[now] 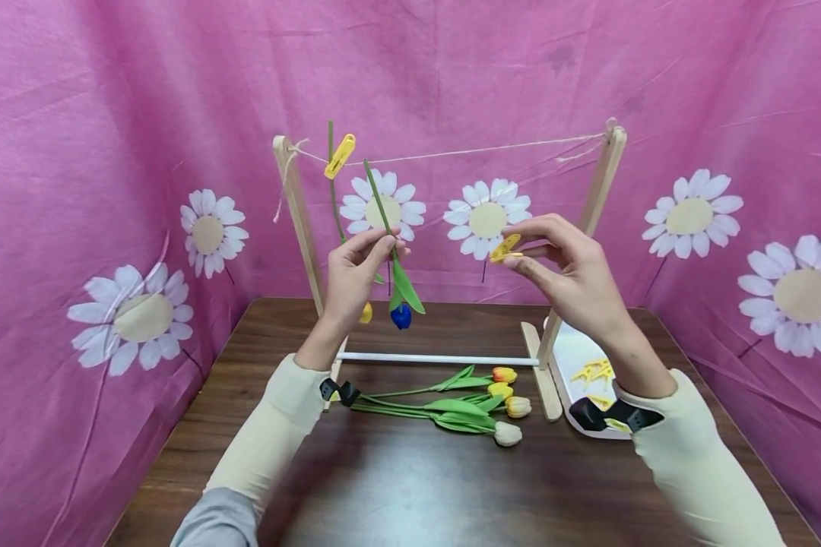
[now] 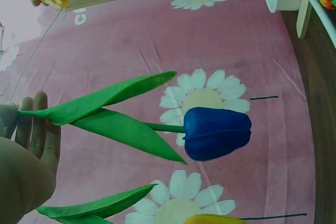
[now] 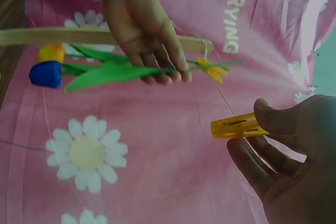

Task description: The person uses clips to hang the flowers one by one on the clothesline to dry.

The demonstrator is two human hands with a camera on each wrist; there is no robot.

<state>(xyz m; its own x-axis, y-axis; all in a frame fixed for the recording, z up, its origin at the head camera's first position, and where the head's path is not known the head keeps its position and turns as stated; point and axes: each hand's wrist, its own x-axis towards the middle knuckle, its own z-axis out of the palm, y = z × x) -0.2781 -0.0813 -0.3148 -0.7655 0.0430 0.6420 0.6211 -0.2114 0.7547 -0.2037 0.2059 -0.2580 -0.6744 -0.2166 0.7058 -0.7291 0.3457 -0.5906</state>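
While left hand (image 1: 356, 273) pinches stem (image 1: 377, 194) of blue tulip (image 1: 400, 317), bloom-down below that hand, right hand (image 1: 571, 270) pinches yellow clip (image 1: 505, 248). String (image 1: 479, 150) above both hands; second clip (image 1: 340, 156) on it, above left hand, holds yellow tulip (image 1: 366, 312). Loose tulips (image 1: 461, 418) on worktop (image 1: 410, 490) below hands; more clips (image 1: 594, 372) in white tray (image 1: 566, 353) below right hand.

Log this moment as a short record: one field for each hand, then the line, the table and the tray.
Left hand: pinches the stem of a blue tulip, bloom downward
Right hand: pinches a yellow clip
Line: string between wooden posts; another yellow clip holds a yellow tulip near its left end
Table: at least four tulips lying, blooms rightward
Tray: white, beside the right post, holding loose yellow clips
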